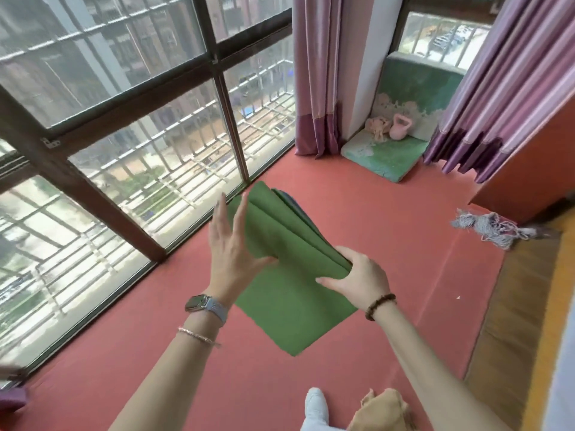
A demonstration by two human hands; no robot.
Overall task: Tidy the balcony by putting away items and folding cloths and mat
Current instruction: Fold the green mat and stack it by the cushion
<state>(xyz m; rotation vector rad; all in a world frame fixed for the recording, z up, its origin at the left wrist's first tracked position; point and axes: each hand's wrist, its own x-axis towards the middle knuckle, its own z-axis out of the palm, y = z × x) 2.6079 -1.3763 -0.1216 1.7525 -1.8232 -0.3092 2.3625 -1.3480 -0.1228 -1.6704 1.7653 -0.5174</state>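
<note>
The green cloth (289, 303) is folded in the air: the right hand (357, 278) curls its fingers round the thick fold, and the left hand (231, 244) lies flat against it. I think the loose edges should be aligned before pressing.

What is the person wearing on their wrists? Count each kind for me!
Watch: 1, a smartwatch on the left wrist
Bracelets: 2, a thin chain bracelet on the left wrist and a bead bracelet on the right wrist
Total: 3

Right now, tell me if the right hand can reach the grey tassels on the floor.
Probably not: the right hand grips the green cloth, and the grey tassels lie farther right, though only bare floor lies between.
</note>
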